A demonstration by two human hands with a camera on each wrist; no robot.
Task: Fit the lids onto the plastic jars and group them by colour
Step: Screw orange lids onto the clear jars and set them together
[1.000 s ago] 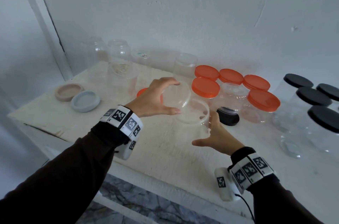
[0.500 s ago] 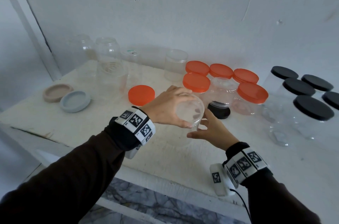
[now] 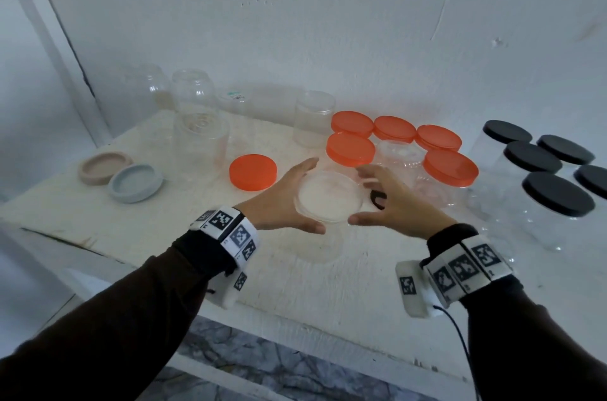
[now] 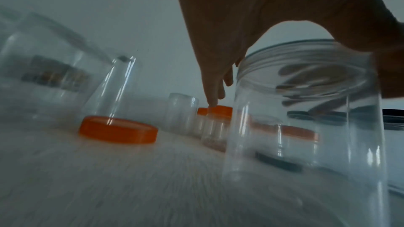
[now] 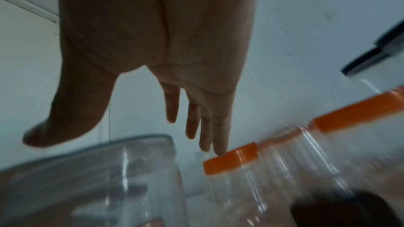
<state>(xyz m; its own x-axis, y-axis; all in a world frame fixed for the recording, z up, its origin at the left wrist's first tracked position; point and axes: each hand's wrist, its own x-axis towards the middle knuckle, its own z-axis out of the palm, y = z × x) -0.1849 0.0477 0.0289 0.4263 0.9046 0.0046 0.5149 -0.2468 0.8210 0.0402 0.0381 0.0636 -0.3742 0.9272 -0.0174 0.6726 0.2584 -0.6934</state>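
Note:
A clear lidless jar (image 3: pixel 329 198) stands upright on the white table (image 3: pixel 295 275) between my two hands. My left hand (image 3: pixel 303 197) is spread around its left side, fingers (image 4: pixel 215 91) straight and thumb at the rim. My right hand (image 3: pixel 364 195) is open at its right side, fingers (image 5: pixel 210 127) straight above the jar (image 5: pixel 98 179), with no clear contact. A loose orange lid (image 3: pixel 253 175) lies left of the jar. A black lid (image 3: pixel 377 200) lies behind my right hand, mostly hidden.
Several orange-lidded jars (image 3: pixel 351 149) stand behind the hands around one lidless jar (image 3: pixel 399 154). Black-lidded jars (image 3: pixel 558 193) fill the right. Lidless clear jars (image 3: pixel 200 137) stand at the back left. A beige lid (image 3: pixel 105 167) and a grey-blue lid (image 3: pixel 136 182) lie far left.
The left hand brought the tilted jar down and set it upright, then straightened its fingers off the rim. The right hand rose beside the jar.

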